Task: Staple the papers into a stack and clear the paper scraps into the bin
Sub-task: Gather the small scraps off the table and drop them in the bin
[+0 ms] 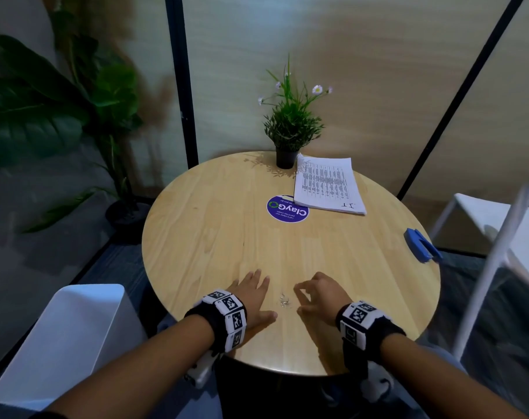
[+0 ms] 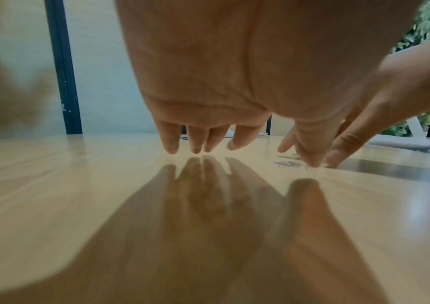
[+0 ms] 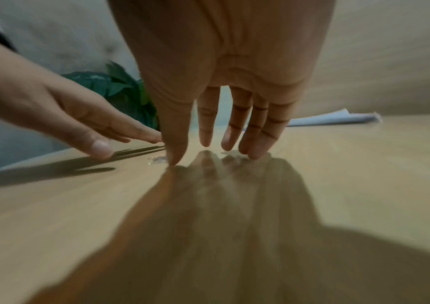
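papers (image 1: 328, 185) lying stacked at table's far side, looks stapled, can't confirm | scraps (image 1: 284, 301) sitting between hands, near edge | left hand (image 1: 252, 300) lying flat, spread | right hand (image 1: 317, 294) hovering, fingers loosely curled, gripping nothing | bin (image 1: 63, 337) waiting at left | binning left

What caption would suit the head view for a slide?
Both hands, left hand and right hand, flank tiny scraps on the round table.

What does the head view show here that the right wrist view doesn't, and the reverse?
Head only: blue stapler at the table's right edge, potted plant, purple sticker, white bin lower left. Right wrist only: the right hand's palm side, thumb tip touching the wood. Both: table, paper stack, small shiny scraps between the hands, left hand flat and open.
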